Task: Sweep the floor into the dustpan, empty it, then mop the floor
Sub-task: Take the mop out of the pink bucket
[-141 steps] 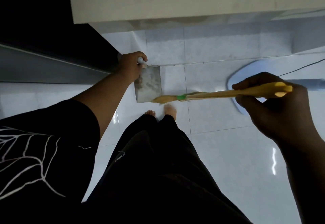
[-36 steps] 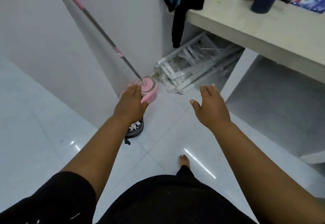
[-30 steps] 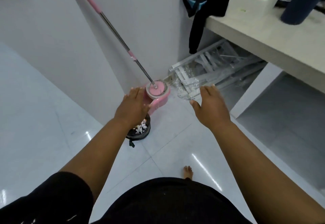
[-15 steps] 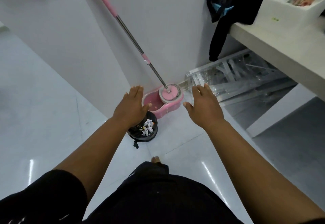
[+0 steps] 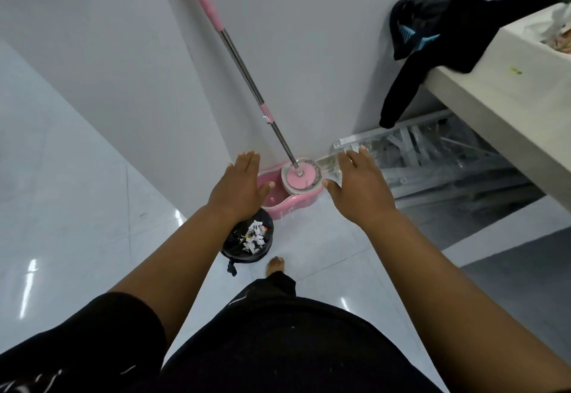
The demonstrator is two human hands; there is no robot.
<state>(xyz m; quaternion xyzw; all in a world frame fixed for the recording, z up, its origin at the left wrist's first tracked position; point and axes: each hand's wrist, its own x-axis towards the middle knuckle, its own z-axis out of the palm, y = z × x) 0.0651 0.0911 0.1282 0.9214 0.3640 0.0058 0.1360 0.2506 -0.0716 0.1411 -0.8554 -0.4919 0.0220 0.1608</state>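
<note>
- The pink mop bucket [image 5: 293, 204] stands on the white tiled floor [image 5: 77, 207], close against the wall corner.
- The mop head [image 5: 301, 178] sits in the bucket's round basket, and the mop handle [image 5: 244, 71] slants up and left from there.
- The left hand [image 5: 238, 190] hovers over the bucket's left end, fingers straight and together, thumb out, holding nothing.
- The right hand [image 5: 360, 188] hovers just right of the bucket, fingers flat and slightly spread, holding nothing.
- A black bin [image 5: 250, 241] with white paper scraps sits just in front of the bucket.
- A bare foot [image 5: 276, 264] stands near the bin.
- Right of the bucket lies what looks like a folded metal rack [image 5: 432, 158] under a counter [image 5: 494, 99].
- A black garment [image 5: 432, 31] hangs over the counter's edge.
</note>
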